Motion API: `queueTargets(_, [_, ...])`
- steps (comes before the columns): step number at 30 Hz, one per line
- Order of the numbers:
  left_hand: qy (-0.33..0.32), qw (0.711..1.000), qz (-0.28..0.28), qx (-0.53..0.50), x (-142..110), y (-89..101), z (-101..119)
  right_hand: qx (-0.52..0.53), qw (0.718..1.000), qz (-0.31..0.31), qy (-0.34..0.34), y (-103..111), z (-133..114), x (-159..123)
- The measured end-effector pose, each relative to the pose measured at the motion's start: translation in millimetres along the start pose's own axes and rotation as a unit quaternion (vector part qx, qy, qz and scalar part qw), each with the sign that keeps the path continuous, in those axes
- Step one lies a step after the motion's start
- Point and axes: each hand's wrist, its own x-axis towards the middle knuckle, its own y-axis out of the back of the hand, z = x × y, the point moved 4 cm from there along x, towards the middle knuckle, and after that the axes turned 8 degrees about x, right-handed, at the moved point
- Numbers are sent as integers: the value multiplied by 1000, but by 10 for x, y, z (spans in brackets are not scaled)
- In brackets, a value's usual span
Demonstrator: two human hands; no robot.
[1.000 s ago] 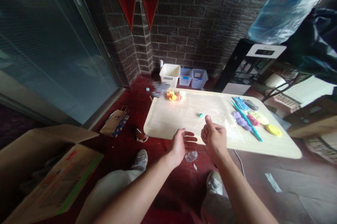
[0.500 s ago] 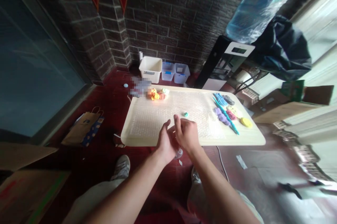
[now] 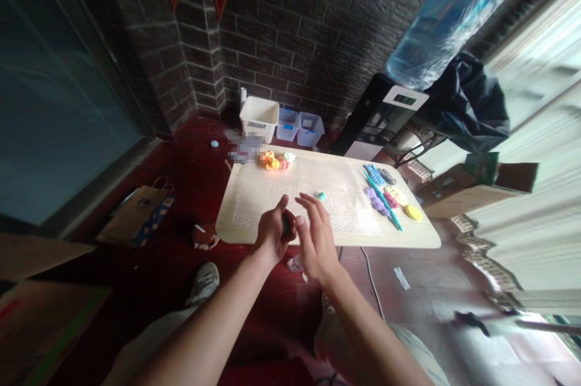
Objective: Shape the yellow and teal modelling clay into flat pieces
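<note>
Just over the near edge of the cream table [image 3: 426, 236], my left hand [image 3: 271, 232] is cupped, thumb up and fingers curled. Something dark shows in its palm, too shaded to make out. My right hand [image 3: 315, 241] is close on the right, its fingers stretched out and slightly apart, with nothing seen in it. Beyond the fingertips a small teal ball [image 3: 322, 196] sits on the clear bubble wrap [image 3: 345, 183]. Lumps of soft clay lie at the right end: blue [image 3: 376, 173], grey [image 3: 387, 176], purple [image 3: 376, 201], red [image 3: 391, 199] and yellow [image 3: 413, 212]. A long teal stick [image 3: 385, 203] crosses them.
Orange and yellow clay figures [image 3: 271, 161] stand at the table's far left corner. Behind are a white bin [image 3: 258, 120] and clear boxes [image 3: 310, 130]. A water dispenser [image 3: 363, 114] rises at back right. On the floor are a paper bag [image 3: 136, 216] and a cable [image 3: 374, 283].
My hands came together, then parted slightly. The right hand went from a thumb-up fist to stretched fingers; the left went from spread fingers to a cup. The view swung right.
</note>
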Motion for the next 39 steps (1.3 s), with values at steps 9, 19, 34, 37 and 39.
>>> queueTargets(9, [-17,999,26,36,-120,51,-54,114,990,57,-57,69,170,-188])
queueTargets(19, [-6,999,7,48,-403,17,-251,111,992,41,-45,301,96,-429])
queueTargets(34, [46,968,-247,-20,-1360,-390,-588,132,991,13,21,598,-11,-524])
queueTargets(37, [95,973,-208,44,-1324,-323,-688,147,981,113,-50,859,189,-485])
queueTargets(39, [97,978,-167,80,-1274,-246,-749,270,925,206,-173,990,412,-488])
